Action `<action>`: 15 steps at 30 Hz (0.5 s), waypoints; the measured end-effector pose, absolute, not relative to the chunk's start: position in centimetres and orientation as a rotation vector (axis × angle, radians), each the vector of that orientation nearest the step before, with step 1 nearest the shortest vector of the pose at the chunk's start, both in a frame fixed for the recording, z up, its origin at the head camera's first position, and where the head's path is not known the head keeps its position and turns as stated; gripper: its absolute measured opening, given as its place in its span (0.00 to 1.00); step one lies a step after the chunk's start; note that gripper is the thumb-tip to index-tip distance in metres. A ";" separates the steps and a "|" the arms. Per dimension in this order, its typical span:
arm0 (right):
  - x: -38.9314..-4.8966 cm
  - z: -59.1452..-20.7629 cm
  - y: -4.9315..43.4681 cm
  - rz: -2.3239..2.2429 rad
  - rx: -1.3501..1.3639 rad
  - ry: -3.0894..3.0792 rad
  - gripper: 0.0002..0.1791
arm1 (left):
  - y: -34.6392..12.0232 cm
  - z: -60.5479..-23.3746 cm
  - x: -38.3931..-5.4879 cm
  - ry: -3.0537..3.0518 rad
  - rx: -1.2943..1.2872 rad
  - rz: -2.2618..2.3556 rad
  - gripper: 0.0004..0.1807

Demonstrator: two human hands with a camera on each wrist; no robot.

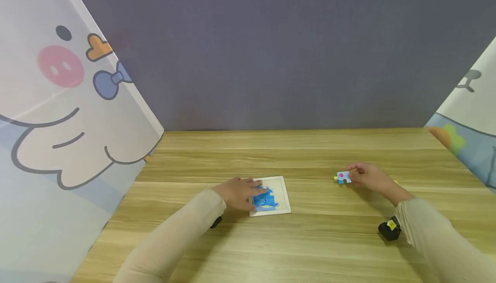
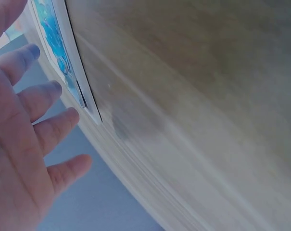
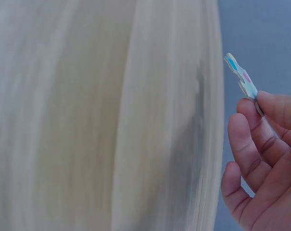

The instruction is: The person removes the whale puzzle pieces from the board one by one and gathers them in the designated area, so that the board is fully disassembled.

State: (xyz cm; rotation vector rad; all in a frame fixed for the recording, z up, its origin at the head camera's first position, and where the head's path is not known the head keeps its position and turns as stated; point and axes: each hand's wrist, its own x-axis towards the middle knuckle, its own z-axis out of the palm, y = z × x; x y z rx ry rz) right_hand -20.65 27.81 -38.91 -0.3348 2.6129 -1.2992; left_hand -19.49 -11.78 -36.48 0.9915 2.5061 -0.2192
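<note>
A white-rimmed square puzzle board lies on the table, with blue puzzle pieces filling part of its left side. My left hand reaches over the board's left edge, fingers spread over the blue part. The left wrist view shows those fingers loosely extended and gripping nothing. Off to the right, my right hand pinches a puzzle piece between thumb and index finger. That piece is pale with a pink swirl, and has blue and yellow parts. In the right wrist view it is tilted, seen nearly edge-on above the tabletop.
Something small and yellow shows beside the right wrist, mostly hidden by it. The wooden table meets a grey back wall. Panels printed with cartoons stand at the left and right.
</note>
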 end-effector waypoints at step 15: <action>-20.0 -38.6 32.0 -1.365 -0.195 2.665 0.22 | -12.1 -36.8 -19.4 2.467 1.039 -0.257 0.36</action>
